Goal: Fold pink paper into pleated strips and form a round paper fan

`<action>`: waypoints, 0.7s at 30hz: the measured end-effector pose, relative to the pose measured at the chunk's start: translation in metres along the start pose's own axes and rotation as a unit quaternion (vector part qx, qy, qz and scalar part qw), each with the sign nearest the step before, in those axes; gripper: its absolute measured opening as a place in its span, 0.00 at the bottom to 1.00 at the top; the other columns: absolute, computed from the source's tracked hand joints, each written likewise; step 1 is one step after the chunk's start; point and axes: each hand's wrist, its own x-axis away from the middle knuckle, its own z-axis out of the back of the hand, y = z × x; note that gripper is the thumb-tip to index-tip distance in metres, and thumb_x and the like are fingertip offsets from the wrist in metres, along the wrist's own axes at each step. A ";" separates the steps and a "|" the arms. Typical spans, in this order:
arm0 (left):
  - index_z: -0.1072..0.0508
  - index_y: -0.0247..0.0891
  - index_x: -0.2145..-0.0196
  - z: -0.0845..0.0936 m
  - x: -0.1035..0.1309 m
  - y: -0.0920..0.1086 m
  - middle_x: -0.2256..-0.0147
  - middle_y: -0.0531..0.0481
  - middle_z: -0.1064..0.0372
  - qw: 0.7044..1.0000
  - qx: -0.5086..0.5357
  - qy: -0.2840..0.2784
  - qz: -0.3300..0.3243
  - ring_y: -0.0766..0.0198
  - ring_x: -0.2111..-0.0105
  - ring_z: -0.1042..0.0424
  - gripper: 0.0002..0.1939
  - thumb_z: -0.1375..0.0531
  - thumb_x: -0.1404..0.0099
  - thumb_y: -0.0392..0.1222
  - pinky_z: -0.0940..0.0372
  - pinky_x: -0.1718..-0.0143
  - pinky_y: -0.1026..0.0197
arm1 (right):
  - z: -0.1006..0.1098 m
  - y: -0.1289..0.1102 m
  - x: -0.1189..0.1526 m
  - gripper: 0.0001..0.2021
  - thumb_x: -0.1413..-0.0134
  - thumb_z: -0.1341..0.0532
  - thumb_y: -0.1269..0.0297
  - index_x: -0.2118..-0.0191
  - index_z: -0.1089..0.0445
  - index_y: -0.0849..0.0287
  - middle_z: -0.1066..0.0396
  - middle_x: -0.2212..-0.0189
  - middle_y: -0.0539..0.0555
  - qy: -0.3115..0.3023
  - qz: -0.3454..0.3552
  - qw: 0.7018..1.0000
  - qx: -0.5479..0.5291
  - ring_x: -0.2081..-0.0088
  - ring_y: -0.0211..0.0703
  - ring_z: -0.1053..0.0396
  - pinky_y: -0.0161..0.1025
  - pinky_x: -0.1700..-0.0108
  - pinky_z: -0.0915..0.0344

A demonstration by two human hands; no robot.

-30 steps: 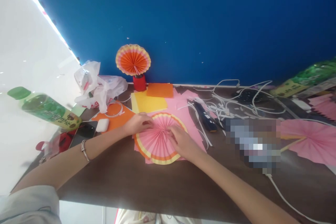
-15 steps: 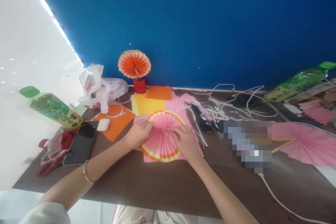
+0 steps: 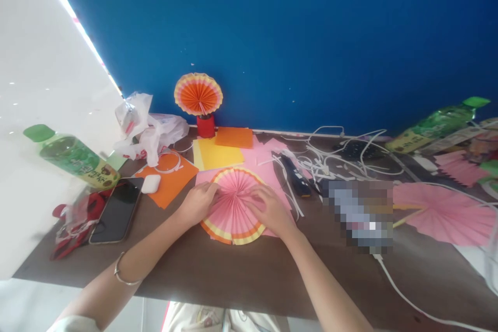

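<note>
A round pleated paper fan [image 3: 232, 225], pink with a yellow and orange rim, lies spread as a full circle in front of me. My left hand [image 3: 199, 204] holds its left side, fingers bent over the pleats. On the right side, my right hand [image 3: 272, 211] has its thumb and fingers curled onto the pleats near the centre. The fingers partly cover the folds there. Beneath the fan are pink paper sheets [image 3: 261, 158], with yellow paper [image 3: 223, 155] and orange paper [image 3: 234, 137] behind them.
A smaller orange fan [image 3: 198, 96] stands in a red holder [image 3: 205, 126] by the blue wall. To the left are a phone [image 3: 116, 212], white case [image 3: 151, 184], green bottle [image 3: 73, 155] and plastic bag [image 3: 143, 129]. To the right lie paper strips [image 3: 321, 161], cables and a pink fan [image 3: 447, 212].
The fan has shifted slightly left and towards me, with both hands moving along with it. My view has also moved a little.
</note>
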 end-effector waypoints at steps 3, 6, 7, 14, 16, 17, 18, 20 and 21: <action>0.35 0.36 0.65 -0.001 0.002 -0.002 0.68 0.45 0.30 1.000 0.006 0.000 0.001 0.59 0.66 0.30 0.05 0.50 0.36 0.35 0.37 0.68 0.61 | 0.004 -0.003 0.000 0.06 0.49 0.41 0.67 0.63 0.31 0.54 0.32 0.62 0.55 -0.037 0.003 0.999 -0.021 0.57 0.45 0.34 0.45 0.55 0.34; 0.35 0.36 0.65 -0.001 0.002 -0.002 0.68 0.45 0.30 1.000 0.008 0.002 0.001 0.60 0.66 0.30 0.05 0.50 0.36 0.34 0.37 0.68 0.61 | 0.008 -0.006 0.000 0.11 0.50 0.42 0.70 0.59 0.30 0.53 0.33 0.60 0.55 -0.058 0.011 0.998 -0.037 0.54 0.44 0.35 0.45 0.52 0.35; 0.35 0.36 0.64 0.000 0.002 -0.002 0.68 0.45 0.30 1.000 0.009 0.003 0.001 0.60 0.66 0.30 0.05 0.50 0.36 0.34 0.37 0.69 0.61 | 0.009 -0.006 0.000 0.12 0.51 0.42 0.71 0.59 0.30 0.53 0.33 0.60 0.54 -0.060 0.017 0.997 -0.037 0.53 0.45 0.36 0.46 0.51 0.35; 0.35 0.36 0.66 0.003 0.002 -0.001 0.69 0.47 0.30 1.000 0.008 0.009 -0.008 0.60 0.68 0.31 0.05 0.50 0.36 0.34 0.39 0.71 0.62 | 0.015 0.002 0.004 0.09 0.52 0.39 0.65 0.62 0.32 0.55 0.35 0.55 0.56 -0.071 -0.017 0.997 -0.001 0.53 0.46 0.36 0.45 0.53 0.35; 0.35 0.36 0.67 0.003 0.002 -0.001 0.70 0.47 0.30 1.000 0.001 0.011 -0.016 0.61 0.69 0.32 0.05 0.50 0.37 0.33 0.39 0.72 0.62 | 0.015 0.005 0.005 0.08 0.53 0.38 0.63 0.65 0.33 0.56 0.34 0.57 0.56 -0.063 -0.021 0.998 0.015 0.55 0.46 0.35 0.45 0.54 0.35; 0.35 0.36 0.68 0.002 0.002 -0.001 0.70 0.47 0.31 1.000 -0.001 0.013 -0.022 0.61 0.70 0.32 0.05 0.51 0.37 0.33 0.40 0.72 0.62 | 0.015 0.006 0.004 0.06 0.53 0.38 0.63 0.66 0.33 0.56 0.34 0.58 0.56 -0.062 -0.014 0.998 0.020 0.56 0.46 0.35 0.46 0.54 0.35; 0.35 0.36 0.68 0.002 0.002 -0.002 0.70 0.47 0.31 0.999 -0.003 0.017 -0.029 0.61 0.70 0.32 0.06 0.51 0.38 0.32 0.40 0.72 0.62 | 0.014 0.007 0.004 0.05 0.52 0.38 0.64 0.68 0.33 0.56 0.33 0.60 0.56 -0.062 -0.003 0.998 0.022 0.56 0.46 0.35 0.46 0.54 0.35; 0.35 0.36 0.69 0.002 0.003 -0.002 0.71 0.47 0.31 0.999 -0.004 0.028 -0.046 0.61 0.70 0.33 0.06 0.51 0.38 0.32 0.40 0.71 0.62 | 0.013 0.006 0.002 0.02 0.51 0.40 0.65 0.70 0.32 0.56 0.31 0.62 0.55 -0.055 0.024 0.998 0.026 0.57 0.45 0.34 0.47 0.53 0.36; 0.35 0.36 0.69 0.003 0.003 -0.002 0.71 0.46 0.32 0.998 -0.003 0.035 -0.055 0.61 0.70 0.33 0.06 0.51 0.38 0.32 0.40 0.71 0.62 | 0.013 0.006 0.002 0.02 0.50 0.40 0.66 0.71 0.31 0.56 0.31 0.63 0.55 -0.047 0.036 0.998 0.027 0.58 0.45 0.34 0.47 0.53 0.36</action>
